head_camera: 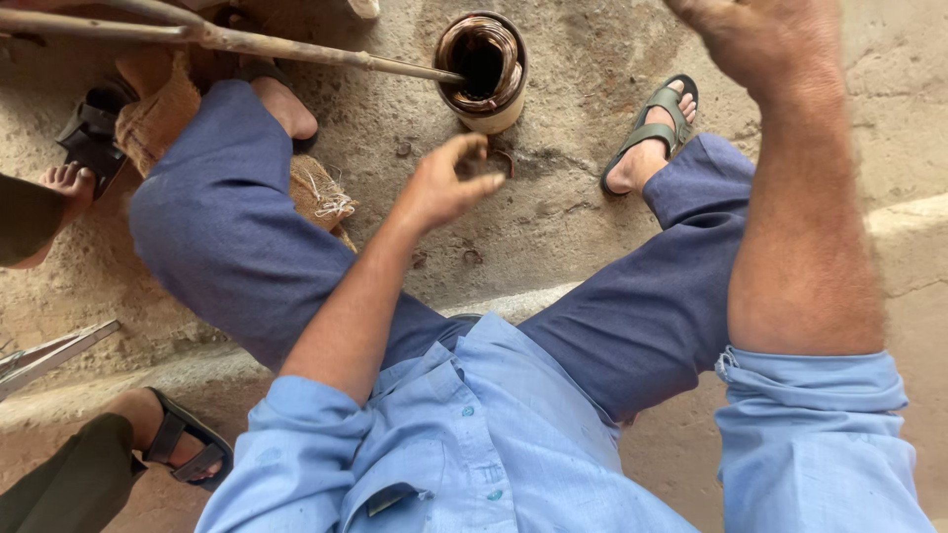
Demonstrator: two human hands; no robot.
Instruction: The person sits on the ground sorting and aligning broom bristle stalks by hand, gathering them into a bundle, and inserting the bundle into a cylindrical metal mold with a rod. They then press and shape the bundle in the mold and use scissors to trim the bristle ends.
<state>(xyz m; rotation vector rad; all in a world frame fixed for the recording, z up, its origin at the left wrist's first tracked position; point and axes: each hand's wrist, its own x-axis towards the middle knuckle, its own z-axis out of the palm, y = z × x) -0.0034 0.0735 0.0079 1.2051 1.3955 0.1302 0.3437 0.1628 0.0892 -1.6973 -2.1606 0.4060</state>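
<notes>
Reaching Toward a Copper-Wound Cylinder

Standing on the sandy concrete floor (553, 217), the copper-wound cylinder (481, 71) sits at twelve o'clock from the left hand (441, 185). That hand hovers near it, fingers loosely curled, holding nothing visible. A rusty rod (247, 41) enters the cylinder from ten o'clock. The right hand (765, 44) is raised at one o'clock; its grip cannot be told.
</notes>
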